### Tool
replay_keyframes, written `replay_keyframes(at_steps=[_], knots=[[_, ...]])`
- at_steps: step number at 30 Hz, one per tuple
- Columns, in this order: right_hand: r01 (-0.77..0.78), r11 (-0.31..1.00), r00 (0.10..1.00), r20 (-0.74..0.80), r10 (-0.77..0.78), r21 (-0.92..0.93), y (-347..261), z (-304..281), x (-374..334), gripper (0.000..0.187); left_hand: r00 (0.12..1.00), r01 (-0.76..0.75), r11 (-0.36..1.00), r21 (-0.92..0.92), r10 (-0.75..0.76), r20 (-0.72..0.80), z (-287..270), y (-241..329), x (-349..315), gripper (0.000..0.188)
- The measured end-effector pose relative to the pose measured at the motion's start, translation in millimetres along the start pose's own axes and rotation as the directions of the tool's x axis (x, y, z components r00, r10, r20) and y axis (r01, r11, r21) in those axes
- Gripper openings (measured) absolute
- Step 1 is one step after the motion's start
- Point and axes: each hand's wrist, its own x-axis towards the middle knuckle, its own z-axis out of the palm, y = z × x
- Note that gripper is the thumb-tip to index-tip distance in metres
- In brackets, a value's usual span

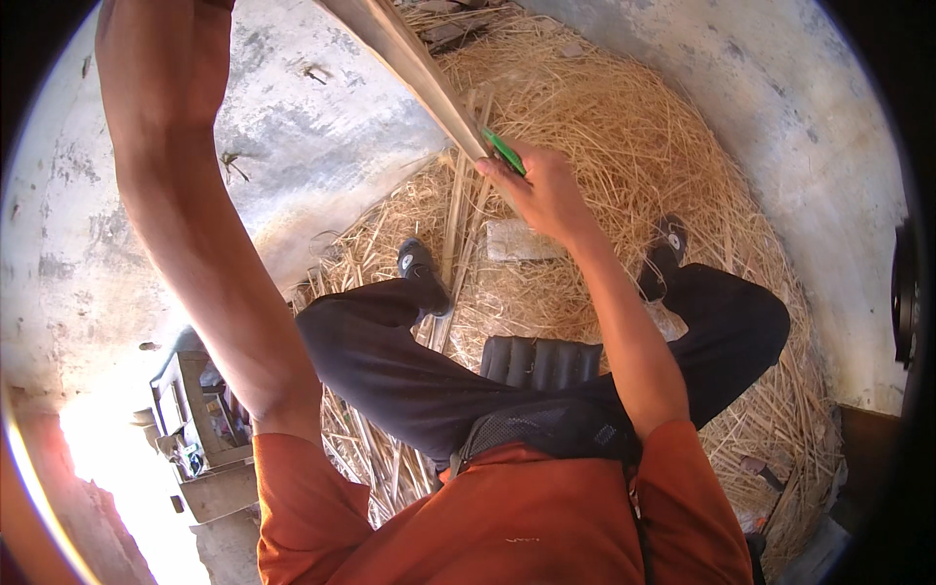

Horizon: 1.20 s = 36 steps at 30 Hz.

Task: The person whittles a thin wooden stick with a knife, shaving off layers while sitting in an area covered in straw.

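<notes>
My right hand (546,195) is closed around the lower end of a long, pale wooden strip (419,78). A narrow green tool (504,152) lies between its thumb and fingers, against the strip's right edge; its exact kind is hard to make out. The strip slants up and left, leaving the picture at the top edge. My left arm (200,234) reaches up along the left side, and its hand is cut off beyond the top edge.
Dry, straw-like shavings (604,107) cover the floor around my feet. Long thin strips (455,210) lie beside my left shoe (419,271). A pale block (522,240) sits between my feet. A wooden box of odds and ends (203,414) stands at left, near whitewashed walls (322,117).
</notes>
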Motion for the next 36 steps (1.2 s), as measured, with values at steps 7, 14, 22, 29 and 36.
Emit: replay_keyframes(at_steps=[7, 14, 22, 29, 36], knots=[[-0.423, 0.883, 0.888, -0.1, 0.448, 0.202, 5, -9, -58, 0.037, 0.889, 0.212, 0.831, -0.514, -0.383, -0.252, 35, -20, -90, 0.026], [-0.553, 0.776, 0.828, 0.096, 0.552, 0.303, -26, 24, -131, 0.036, 0.718, 0.106, 0.87, -0.482, -0.402, -0.568, 77, 7, -166, 0.056], [-0.472, 0.822, 0.882, 0.158, 0.445, 0.32, -47, 37, -112, 0.032, 0.444, 0.47, 0.855, 0.217, -0.017, -0.896, 105, 6, -153, 0.05], [-0.456, 0.826, 0.889, 0.219, 0.403, 0.332, -59, 38, -119, 0.032, 0.331, 0.238, 0.917, -0.319, -0.386, -0.861, 90, 14, -183, 0.083], [-0.478, 0.826, 0.871, 0.279, 0.404, 0.298, -76, 31, -115, 0.029, 0.296, 0.486, 0.866, -0.12, -0.292, -0.909, 104, 6, -181, 0.075]])
